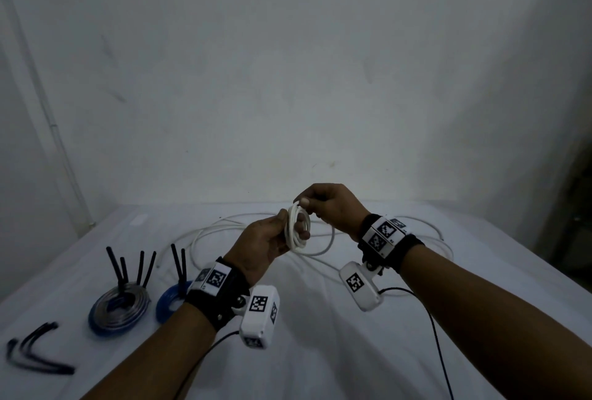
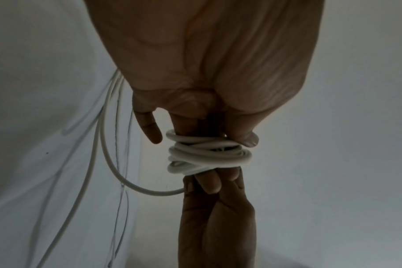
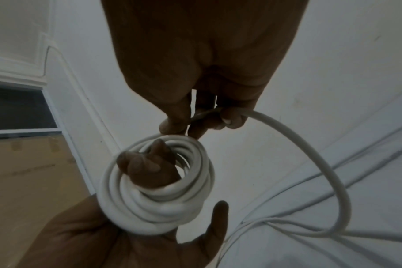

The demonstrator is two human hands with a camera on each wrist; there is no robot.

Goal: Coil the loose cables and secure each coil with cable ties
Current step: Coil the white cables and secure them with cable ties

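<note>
Nearest the person, at the left front of the white-covered table, a few loose black cable ties were laid out flat. Just beyond them two finished coils were set side by side: a grey-and-blue coil and a blue coil, each with black tie tails standing upright (the second was partly hidden by the left wrist strap). Above the table's middle, a white cable coil was held by the left hand, whose fingers were passed through the turns while the thumb was pressed against their side. Touching the top of the coil, the right hand was closed on the white cable, the strand being pinched between thumb and fingertips. From that pinch the cable was looped down to the cloth, where the uncoiled remainder was spread in wide curves toward the far edge, below a plain white wall.
</note>
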